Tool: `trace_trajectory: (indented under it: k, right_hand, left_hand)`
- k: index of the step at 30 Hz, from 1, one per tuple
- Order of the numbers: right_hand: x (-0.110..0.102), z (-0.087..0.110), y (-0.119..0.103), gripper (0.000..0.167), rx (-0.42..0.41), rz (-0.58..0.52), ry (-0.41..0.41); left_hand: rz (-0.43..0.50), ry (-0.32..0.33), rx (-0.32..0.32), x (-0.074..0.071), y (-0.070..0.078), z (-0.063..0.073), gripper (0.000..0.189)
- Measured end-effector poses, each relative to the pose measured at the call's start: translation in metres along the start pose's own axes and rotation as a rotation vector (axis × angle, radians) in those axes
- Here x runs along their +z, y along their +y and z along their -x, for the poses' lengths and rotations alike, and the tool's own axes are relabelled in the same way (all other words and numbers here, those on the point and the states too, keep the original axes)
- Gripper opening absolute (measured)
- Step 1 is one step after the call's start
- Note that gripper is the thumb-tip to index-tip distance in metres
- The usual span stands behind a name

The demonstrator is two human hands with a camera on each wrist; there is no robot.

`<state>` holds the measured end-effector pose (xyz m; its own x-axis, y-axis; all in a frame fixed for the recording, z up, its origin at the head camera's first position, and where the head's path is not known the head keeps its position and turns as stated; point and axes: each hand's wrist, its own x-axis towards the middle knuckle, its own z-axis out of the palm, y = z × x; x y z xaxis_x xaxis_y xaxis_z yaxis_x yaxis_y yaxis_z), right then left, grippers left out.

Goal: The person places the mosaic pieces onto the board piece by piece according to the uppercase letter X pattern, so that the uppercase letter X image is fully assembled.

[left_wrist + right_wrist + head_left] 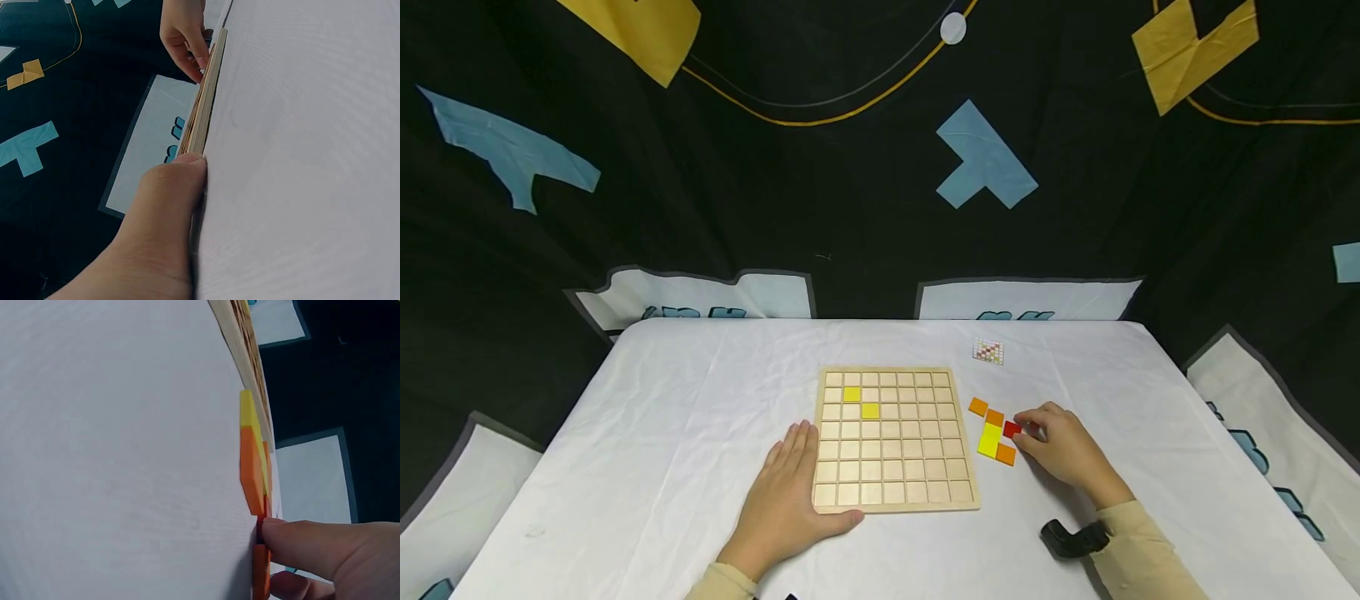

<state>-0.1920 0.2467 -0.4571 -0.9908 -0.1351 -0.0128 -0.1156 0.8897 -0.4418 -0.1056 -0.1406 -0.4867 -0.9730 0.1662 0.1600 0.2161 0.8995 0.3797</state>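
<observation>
A wooden grid board lies on the table, with two yellow square tiles, one above and left of the other, in its upper left cells. My left hand rests at the board's lower left corner, fingers straight along the left side, thumb against the front edge. To the right of the board, my right hand pinches a red tile between thumb and fingers. Beside it lie orange tiles, one of them low, and yellow tiles. The right thumb touches the red tile's edge.
A small printed card with a coloured grid lies behind the tiles. White cloth covers the table. A black strap-like piece sits at the right wrist. Dark patterned curtain hangs behind the table.
</observation>
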Motion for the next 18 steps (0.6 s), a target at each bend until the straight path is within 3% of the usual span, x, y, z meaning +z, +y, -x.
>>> trace_trajectory:
  k: [5, 10, 18]
  right_hand:
    - [0.000, -0.002, 0.002, 0.022, -0.025, -0.046, 0.010]
    - [-0.001, -0.006, -0.002, 0.015, 0.029, -0.170, -0.009]
    - [0.004, -0.013, -0.026, 0.013, 0.002, -0.323, 0.000]
  left_hand:
    - [0.003, 0.003, 0.001, 0.000, 0.000, 0.000, 0.133]
    - [0.004, -0.001, -0.002, -0.001, 0.001, 0.000, 0.133]
    - [-0.002, 0.001, 0.000, -0.001, 0.001, 0.001, 0.133]
